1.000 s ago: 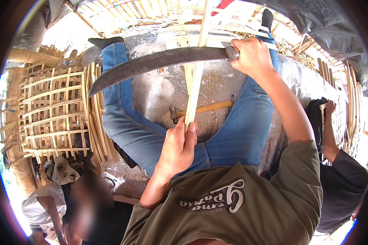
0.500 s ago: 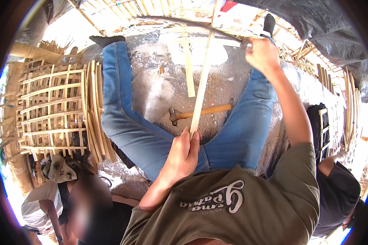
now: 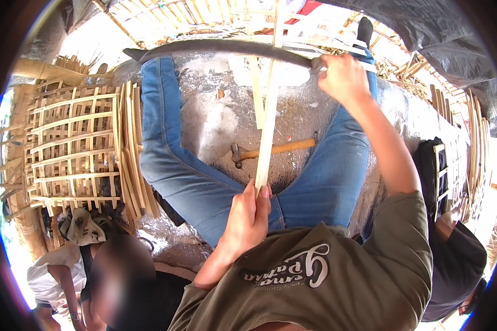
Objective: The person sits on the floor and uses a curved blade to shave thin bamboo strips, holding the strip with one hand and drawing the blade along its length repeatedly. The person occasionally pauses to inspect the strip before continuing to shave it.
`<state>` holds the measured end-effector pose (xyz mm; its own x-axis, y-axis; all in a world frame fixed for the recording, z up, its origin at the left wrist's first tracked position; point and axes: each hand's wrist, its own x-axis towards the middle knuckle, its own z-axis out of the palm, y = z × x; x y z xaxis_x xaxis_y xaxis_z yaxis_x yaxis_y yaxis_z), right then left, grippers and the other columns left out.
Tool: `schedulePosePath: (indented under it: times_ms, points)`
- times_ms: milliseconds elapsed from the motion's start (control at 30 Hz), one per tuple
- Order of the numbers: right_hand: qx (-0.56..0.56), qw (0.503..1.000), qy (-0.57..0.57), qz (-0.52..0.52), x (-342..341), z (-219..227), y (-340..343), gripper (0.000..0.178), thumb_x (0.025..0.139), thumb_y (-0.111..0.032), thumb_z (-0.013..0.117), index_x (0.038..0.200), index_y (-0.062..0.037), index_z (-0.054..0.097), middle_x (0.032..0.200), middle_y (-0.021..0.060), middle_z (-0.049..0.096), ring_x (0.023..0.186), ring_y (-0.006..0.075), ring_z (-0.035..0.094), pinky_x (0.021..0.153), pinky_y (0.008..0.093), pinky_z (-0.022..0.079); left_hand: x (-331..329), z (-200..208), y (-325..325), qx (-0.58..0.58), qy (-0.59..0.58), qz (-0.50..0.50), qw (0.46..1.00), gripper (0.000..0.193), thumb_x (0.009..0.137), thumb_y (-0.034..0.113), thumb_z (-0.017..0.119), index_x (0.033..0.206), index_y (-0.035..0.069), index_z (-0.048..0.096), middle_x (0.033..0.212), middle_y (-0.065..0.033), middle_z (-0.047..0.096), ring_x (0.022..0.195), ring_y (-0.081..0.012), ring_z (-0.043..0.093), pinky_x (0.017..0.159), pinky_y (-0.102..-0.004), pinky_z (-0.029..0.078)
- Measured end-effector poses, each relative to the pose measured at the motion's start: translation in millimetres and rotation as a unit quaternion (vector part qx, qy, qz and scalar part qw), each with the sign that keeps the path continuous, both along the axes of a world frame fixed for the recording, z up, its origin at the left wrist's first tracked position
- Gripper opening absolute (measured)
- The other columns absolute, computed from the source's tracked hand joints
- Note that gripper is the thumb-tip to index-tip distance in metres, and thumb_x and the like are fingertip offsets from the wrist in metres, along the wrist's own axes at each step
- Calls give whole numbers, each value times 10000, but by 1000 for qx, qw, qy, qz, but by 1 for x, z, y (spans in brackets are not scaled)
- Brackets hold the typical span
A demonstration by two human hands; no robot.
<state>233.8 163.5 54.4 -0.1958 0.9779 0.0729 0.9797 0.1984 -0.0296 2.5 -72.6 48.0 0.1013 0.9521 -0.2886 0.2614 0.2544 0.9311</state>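
Grasping the near end of a slat [image 3: 268, 129] in my left hand [image 3: 249, 217], in the head view, I have it running outward from that grip, leaning slightly right. My right hand [image 3: 345, 79], farther out and to the right, is clenched on a knife [image 3: 215, 46]; its long dark blade reaches leftward from my fist and crosses the slat, though I cannot tell whether they touch. Beyond my left hand lies a hammer [image 3: 292, 147], and well left of it a lattice [image 3: 74, 122].

Wooden-handled hammer [image 3: 276, 149] on the floor [image 3: 210, 124], lattice panels [image 3: 73, 142] at left
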Motion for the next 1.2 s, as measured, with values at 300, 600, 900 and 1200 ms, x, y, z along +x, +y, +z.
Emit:
schedulePosePath:
  times_ms: [300,600,900,1200]
  points:
    - [-29,995,40,85,-8,-8,-33,292,774,-141,642,1049,-98,730,852,177,723,832,339,732,837,442,603,-7,-5,12,74,80,7,994,136,1028,62,497,960,-56,492,623,-275,534,608,-492,569,513,-486,402]
    - [-97,994,41,-41,0,24,-11,348,791,-151,644,1131,-118,711,910,197,733,883,355,737,844,469,605,-5,-10,-1,89,106,-8,990,151,1021,72,518,979,-71,501,619,-289,551,596,-494,588,496,-506,421]
    - [26,997,6,79,7,8,-13,456,695,-81,627,1134,-124,743,845,148,738,814,347,727,796,432,605,-7,-18,7,123,179,-26,976,119,1007,50,519,1040,-61,488,632,-296,576,620,-505,606,492,-536,455]
    - [-138,985,92,40,1,33,-27,440,780,-30,590,1190,-115,721,819,175,723,704,310,728,720,408,621,-2,-28,-1,123,170,7,978,108,1000,31,518,1043,-65,493,649,-304,583,631,-509,610,509,-546,455]
